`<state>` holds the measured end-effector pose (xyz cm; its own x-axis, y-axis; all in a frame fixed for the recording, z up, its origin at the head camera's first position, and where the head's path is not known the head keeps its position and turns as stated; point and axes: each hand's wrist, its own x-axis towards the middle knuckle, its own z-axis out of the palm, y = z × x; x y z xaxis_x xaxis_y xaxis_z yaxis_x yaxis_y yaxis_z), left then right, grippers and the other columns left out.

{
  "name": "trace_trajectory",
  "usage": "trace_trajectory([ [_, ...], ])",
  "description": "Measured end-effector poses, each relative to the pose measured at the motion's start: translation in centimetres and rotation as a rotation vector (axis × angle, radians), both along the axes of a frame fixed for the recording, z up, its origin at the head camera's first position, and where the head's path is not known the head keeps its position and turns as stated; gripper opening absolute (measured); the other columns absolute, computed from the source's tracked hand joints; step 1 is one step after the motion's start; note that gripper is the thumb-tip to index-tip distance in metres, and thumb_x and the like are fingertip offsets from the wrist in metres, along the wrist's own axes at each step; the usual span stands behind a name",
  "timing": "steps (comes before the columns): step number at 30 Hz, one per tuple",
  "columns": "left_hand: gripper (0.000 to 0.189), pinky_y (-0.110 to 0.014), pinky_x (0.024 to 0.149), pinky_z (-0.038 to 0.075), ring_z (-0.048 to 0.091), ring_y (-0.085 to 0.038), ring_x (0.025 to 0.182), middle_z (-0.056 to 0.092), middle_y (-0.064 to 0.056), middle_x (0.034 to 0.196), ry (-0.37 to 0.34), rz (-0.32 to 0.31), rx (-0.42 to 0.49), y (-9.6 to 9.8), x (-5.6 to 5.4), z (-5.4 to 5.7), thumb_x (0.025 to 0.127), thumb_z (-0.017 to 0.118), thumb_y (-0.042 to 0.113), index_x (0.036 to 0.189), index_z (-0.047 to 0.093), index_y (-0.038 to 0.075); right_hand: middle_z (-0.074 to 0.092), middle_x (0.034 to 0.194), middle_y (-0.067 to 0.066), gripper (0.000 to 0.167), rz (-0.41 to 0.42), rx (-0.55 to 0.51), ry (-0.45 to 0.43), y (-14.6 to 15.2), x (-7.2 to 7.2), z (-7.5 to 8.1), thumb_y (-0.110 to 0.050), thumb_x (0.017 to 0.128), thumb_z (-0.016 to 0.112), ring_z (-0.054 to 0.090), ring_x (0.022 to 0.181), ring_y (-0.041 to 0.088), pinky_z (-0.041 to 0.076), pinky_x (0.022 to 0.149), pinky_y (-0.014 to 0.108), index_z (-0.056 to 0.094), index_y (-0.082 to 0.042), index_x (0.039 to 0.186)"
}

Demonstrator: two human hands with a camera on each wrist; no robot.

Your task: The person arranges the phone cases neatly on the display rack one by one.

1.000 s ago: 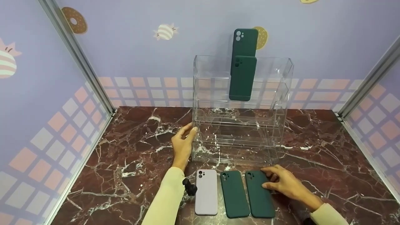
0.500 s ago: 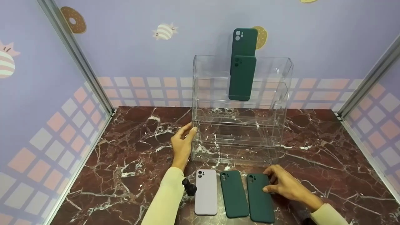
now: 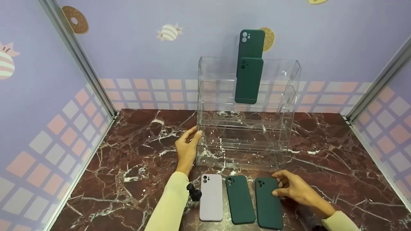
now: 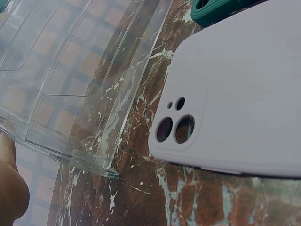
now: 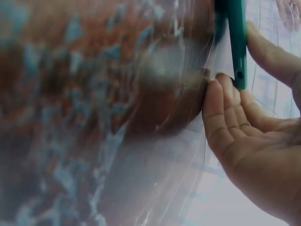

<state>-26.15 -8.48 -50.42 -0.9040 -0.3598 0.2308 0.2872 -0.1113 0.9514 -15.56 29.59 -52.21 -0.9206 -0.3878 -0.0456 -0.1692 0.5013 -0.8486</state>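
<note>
While my left hand point(image 3: 188, 144) touches clear rack point(image 3: 247, 127) at left side, probably steadying it (whether clamped, can't tell), right hand point(image 3: 295, 189) pinches rightmost green case point(image 3: 268, 205), near side of rack, by right edge, likely handiest rim. Middle green case point(image 3: 240, 200), lilac case point(image 3: 211, 198) lie left.

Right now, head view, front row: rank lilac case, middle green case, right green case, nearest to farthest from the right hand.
1. Right green case: gripped by the right hand, row's right end.
2. Middle green case: just left of it.
3. Lilac case: row's left end.
</note>
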Motion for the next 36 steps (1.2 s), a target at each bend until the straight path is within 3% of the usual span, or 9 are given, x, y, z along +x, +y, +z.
trace_trajectory([
  [9,0.031,-0.023,0.081,0.057,0.073,-0.013,0.093,0.077,-0.013,0.11,0.006,-0.008,-0.015,-0.2,0.0,0.2,0.095,0.08,0.007,0.125,0.076,-0.002,0.067,0.112,0.013,0.049,-0.059,-0.069,0.18,0.6,0.3,1.4,-0.006,0.088,0.086,0.069,0.09,0.015,0.061,0.074,0.03,0.064,0.001,0.132],
  [17,0.031,-0.025,0.086,0.058,0.073,-0.015,0.097,0.076,-0.016,0.114,0.007,-0.015,-0.013,-0.2,0.1,0.3,0.095,0.08,0.006,0.124,0.076,-0.002,0.062,0.104,0.016,0.044,-0.035,-0.153,0.251,0.4,0.5,2.8,0.006,0.092,0.077,0.073,0.086,0.016,0.064,0.067,0.043,0.065,0.002,0.135],
  [29,0.03,-0.024,0.087,0.057,0.072,-0.013,0.096,0.076,-0.021,0.113,0.026,-0.025,0.024,-0.1,0.0,0.2,0.094,0.079,0.003,0.123,0.075,-0.007,0.071,0.1,0.012,0.042,-0.115,-0.188,0.376,-0.6,0.5,5.0,0.011,0.091,0.076,0.074,0.081,0.017,0.061,0.068,0.028,0.069,-0.001,0.131],
  [36,0.031,-0.024,0.084,0.057,0.072,-0.013,0.094,0.077,-0.013,0.107,0.026,-0.015,-0.003,-0.1,0.0,0.1,0.094,0.08,0.004,0.123,0.075,-0.007,0.074,0.097,0.014,0.048,-0.128,-0.238,0.516,-1.1,-1.0,6.9,0.024,0.082,0.076,0.075,0.08,0.013,0.061,0.068,0.025,0.07,0.006,0.125],
])
